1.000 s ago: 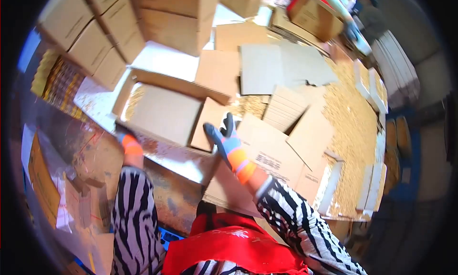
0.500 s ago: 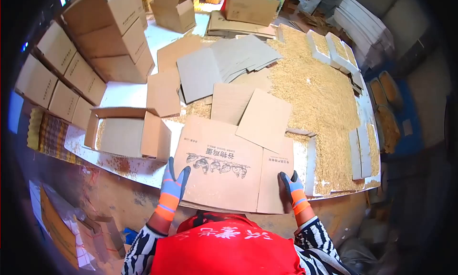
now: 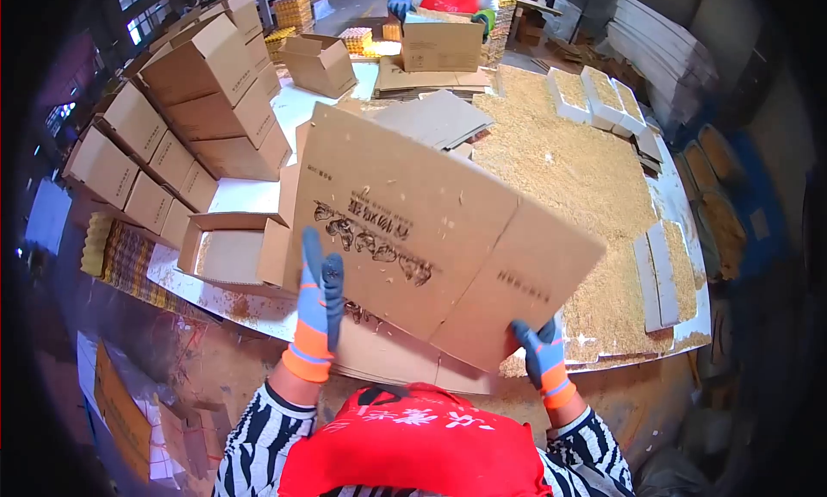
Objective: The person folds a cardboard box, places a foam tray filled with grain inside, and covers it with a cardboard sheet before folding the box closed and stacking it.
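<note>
A flattened egg carton [image 3: 405,230] with printed hens and lettering is raised at a tilt above the table, bits of chaff on its face. My right hand [image 3: 543,355], in a blue and orange glove, grips its lower right edge. At the lower left, my left hand [image 3: 319,299] lies against the printed face with fingers stretched out and thumb apart. Under the raised carton, another flattened carton [image 3: 370,355] rests at the table's near edge. Beside my left hand stands an open cardboard box [image 3: 233,247].
Stacked cartons [image 3: 215,92] rise at the left, above egg trays [image 3: 129,264]. Chaff [image 3: 568,195] covers the table's right side, with white foam trays [image 3: 594,101] along it. Across the table, another person's gloved hands [image 3: 401,6] are at a box [image 3: 444,47].
A flattened carton has come up off the table and tilted, its right side swinging down. Another printed carton shows beneath it. The view has lifted, bringing the other person into sight.
</note>
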`<act>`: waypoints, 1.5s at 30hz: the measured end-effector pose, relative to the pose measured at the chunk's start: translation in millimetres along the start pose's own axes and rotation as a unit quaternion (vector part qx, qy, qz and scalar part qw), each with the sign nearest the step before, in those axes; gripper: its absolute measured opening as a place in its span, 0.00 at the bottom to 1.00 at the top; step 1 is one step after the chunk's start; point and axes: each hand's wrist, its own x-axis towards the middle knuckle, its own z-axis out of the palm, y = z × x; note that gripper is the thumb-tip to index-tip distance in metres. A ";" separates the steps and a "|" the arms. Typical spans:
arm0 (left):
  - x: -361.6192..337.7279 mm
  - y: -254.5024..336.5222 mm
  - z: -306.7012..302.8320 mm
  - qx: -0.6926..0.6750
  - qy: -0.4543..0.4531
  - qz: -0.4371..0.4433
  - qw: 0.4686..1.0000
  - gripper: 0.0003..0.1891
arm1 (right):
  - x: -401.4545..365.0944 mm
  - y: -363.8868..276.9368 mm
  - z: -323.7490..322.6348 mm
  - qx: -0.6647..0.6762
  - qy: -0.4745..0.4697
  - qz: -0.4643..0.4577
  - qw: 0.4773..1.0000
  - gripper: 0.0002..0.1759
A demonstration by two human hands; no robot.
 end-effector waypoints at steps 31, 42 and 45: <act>14.2 141.1 27.9 0.759 -0.302 0.198 0.542 0.21 | -12.2 -157.6 26.9 -0.532 -0.212 -0.280 0.770 0.24; 32.9 110.2 -19.3 0.508 -0.137 0.054 0.848 0.14 | 0.0 -88.2 26.2 -0.222 0.129 -0.222 0.941 0.26; 35.3 100.6 -14.1 0.491 -0.181 -0.050 0.851 0.18 | -22.6 -109.9 58.6 -0.305 -0.051 -0.311 0.899 0.18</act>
